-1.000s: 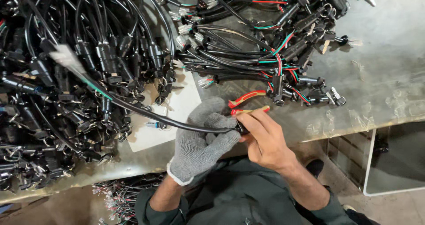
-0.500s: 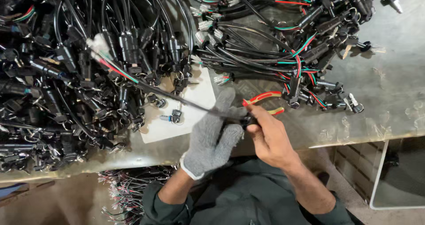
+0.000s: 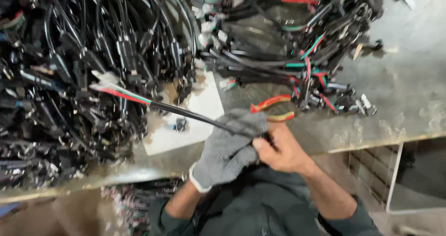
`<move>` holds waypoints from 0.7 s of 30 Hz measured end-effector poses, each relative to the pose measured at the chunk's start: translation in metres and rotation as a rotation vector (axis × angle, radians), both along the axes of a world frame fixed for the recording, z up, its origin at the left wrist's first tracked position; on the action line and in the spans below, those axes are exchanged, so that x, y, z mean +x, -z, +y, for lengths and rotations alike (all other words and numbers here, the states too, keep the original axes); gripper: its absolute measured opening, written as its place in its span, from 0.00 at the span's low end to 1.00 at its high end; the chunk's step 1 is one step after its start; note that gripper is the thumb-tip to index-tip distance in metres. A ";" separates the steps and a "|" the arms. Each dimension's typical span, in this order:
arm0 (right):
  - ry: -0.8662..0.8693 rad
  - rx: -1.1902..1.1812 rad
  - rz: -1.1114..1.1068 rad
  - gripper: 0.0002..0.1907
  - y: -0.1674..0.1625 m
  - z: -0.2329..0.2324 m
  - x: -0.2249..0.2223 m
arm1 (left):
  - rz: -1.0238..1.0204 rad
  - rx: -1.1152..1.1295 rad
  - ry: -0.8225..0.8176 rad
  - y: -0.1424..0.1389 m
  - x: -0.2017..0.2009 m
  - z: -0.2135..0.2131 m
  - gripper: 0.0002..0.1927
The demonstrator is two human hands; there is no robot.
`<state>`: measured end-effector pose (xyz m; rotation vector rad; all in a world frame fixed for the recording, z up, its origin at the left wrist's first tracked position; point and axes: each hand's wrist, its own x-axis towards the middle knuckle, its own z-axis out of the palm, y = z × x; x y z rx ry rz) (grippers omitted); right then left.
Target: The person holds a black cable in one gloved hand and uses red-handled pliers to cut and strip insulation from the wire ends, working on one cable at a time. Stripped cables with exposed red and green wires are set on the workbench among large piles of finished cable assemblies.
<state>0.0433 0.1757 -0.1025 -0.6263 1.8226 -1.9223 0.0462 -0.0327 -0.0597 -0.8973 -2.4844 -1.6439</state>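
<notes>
Gripping one black cable (image 3: 195, 116) mid-bench: gloved left hand (image 3: 227, 150) clamped around it, bare right hand (image 3: 281, 148) pinched on its near end. Best kept taut, coloured wire tips (image 3: 116, 90) held clear of the harness pile (image 3: 69, 69) far left. Pliers (image 3: 272, 108) just beyond, white sheet (image 3: 200, 106) beneath.

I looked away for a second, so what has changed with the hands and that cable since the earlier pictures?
Little changed. The gloved left hand and bare right hand still grip the black cable at the bench edge; its coloured wire end still points left. The red-handled pliers stayed put.
</notes>
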 end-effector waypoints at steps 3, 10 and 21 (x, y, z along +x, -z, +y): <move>-0.189 -0.078 -0.025 0.28 0.008 0.010 -0.001 | -0.056 0.142 0.158 -0.005 -0.002 -0.004 0.07; -0.395 -0.423 -0.639 0.21 0.066 0.022 0.029 | -0.239 0.269 0.126 -0.006 0.008 0.000 0.11; 0.497 -0.026 -0.219 0.31 0.064 -0.016 0.032 | -0.285 0.289 -0.083 0.005 -0.003 0.019 0.20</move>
